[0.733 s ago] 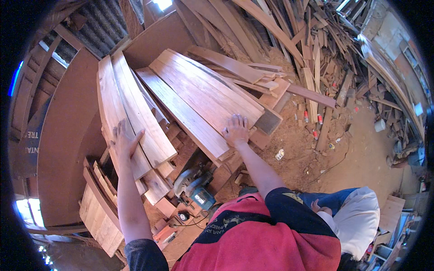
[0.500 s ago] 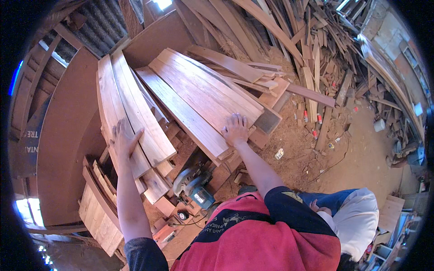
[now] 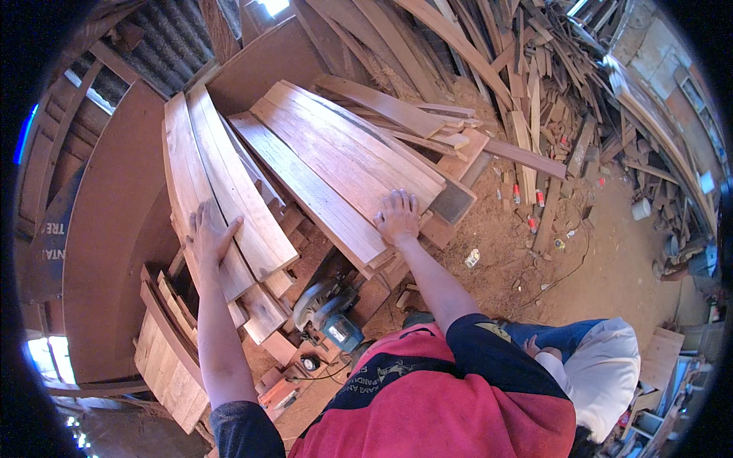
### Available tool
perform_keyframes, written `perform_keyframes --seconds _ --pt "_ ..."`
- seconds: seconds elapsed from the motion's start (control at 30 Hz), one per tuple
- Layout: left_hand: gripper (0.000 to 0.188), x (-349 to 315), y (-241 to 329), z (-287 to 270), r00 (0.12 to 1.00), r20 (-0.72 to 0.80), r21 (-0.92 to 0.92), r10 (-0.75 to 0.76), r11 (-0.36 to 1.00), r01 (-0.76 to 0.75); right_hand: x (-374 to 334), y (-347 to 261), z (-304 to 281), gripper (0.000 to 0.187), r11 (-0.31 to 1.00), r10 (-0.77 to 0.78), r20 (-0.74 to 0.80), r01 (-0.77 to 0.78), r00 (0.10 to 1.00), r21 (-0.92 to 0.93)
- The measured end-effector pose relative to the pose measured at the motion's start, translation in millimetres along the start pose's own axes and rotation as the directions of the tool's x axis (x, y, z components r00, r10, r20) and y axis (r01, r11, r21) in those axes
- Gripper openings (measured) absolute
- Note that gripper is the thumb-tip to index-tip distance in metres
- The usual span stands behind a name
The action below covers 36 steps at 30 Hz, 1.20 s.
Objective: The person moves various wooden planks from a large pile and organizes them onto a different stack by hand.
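My left hand (image 3: 208,238) lies flat, fingers spread, on the near end of a plank stack (image 3: 221,191) at centre left of the frame. My right hand (image 3: 397,216) presses open-palmed on the wider board stack (image 3: 336,164) at centre. Below, between them, sits a circular saw (image 3: 327,314); scrap timber (image 3: 534,99) fills the upper right.

Sawdust floor (image 3: 611,259), corrugated roof (image 3: 164,38)

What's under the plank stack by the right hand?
Below the planks near the right hand, a circular saw shows, partly covered. Whatever supports the stack is hidden.
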<state>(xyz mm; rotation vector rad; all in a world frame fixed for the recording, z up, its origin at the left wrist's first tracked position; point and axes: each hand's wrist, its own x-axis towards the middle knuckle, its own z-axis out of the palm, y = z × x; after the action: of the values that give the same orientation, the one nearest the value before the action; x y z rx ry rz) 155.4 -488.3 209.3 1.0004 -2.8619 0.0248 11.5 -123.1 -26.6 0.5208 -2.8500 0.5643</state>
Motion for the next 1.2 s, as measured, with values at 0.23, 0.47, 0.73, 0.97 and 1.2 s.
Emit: perform_keyframes --seconds 0.23,0.47,0.73,0.97,1.2 --pt "0.103 -2 1 -1 1.000 0.007 0.008 -0.014 1.000 0.014 0 -3 -3 0.052 1.000 -0.002 0.002 0.002 1.000 -0.004" --pt "0.103 -3 0 -4 1.000 0.012 0.000 -0.022 1.000 0.022 0 -5 -6 0.051 1.000 0.010 0.029 -0.010 1.000 0.004" --pt "0.103 -1 -2 1 0.999 -0.036 -0.031 -0.001 1.000 0.000 -1 -2 1 0.051 1.000 0.012 0.022 -0.012 1.000 -0.023" --pt "0.104 0 -1 1 1.000 -0.021 -0.025 -0.017 1.000 0.016 -1 0 2 0.057 0.999 0.016 0.025 -0.015 1.000 -0.043" --pt "0.106 -2 0 -2 1.000 -0.005 -0.013 -0.029 0.999 0.029 -1 -2 0 0.056 0.999 0.000 0.003 0.000 1.000 -0.036"
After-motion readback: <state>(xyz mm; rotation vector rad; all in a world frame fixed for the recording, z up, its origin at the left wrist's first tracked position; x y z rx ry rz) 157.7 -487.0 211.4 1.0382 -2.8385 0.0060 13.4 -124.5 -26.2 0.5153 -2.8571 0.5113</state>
